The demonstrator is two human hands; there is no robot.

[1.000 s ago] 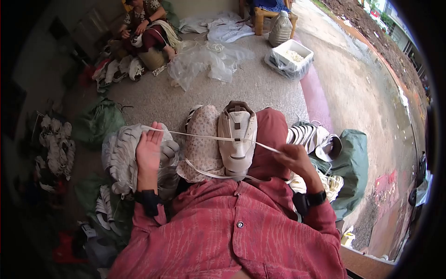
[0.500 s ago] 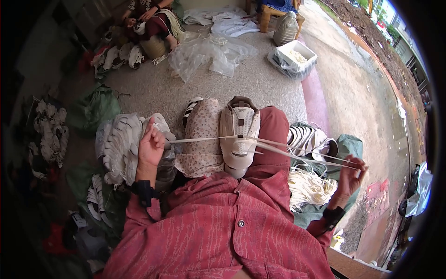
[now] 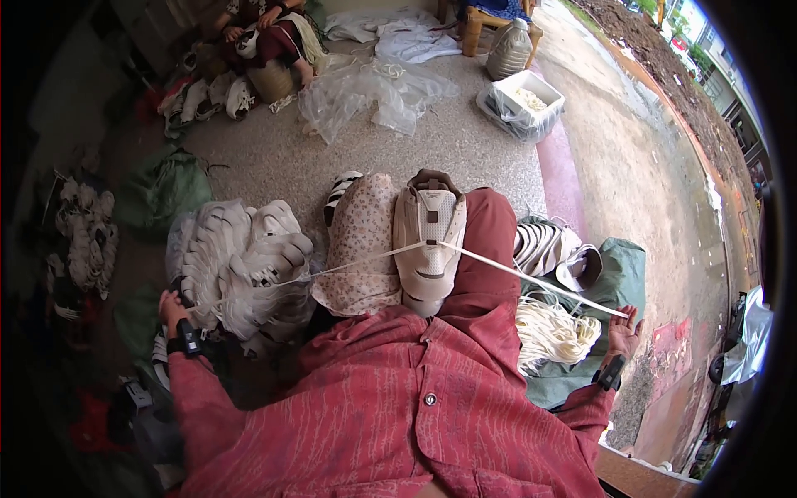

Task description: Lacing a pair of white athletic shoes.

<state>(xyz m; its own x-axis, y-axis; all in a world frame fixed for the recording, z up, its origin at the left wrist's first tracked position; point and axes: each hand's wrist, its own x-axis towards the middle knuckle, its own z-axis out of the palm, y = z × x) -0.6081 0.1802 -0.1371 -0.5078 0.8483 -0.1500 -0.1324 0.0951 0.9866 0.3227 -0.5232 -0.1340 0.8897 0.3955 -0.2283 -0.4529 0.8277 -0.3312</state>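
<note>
A white and beige shoe upper rests on my lap, its toe toward me and its brown-lined collar away. A white shoelace passes through its lowest eyelets and runs out taut to both sides. Far out at the left, my left hand is closed on one end, low beside a heap of uppers. On the opposite side, my right hand has the other end between its fingers, above the green cloth. The two lengths form a wide, shallow V with its peak at the shoe.
Stacked shoe uppers lie by my left leg, more uppers by my right. A bundle of cream laces sits on a green sack. Ahead are a plastic sheet, a white bin and another seated person.
My left hand has swung outward and down to the left, drawing its lace end longer. The right hand has lowered slightly. The loose loop on the right has straightened into a single taut line.
</note>
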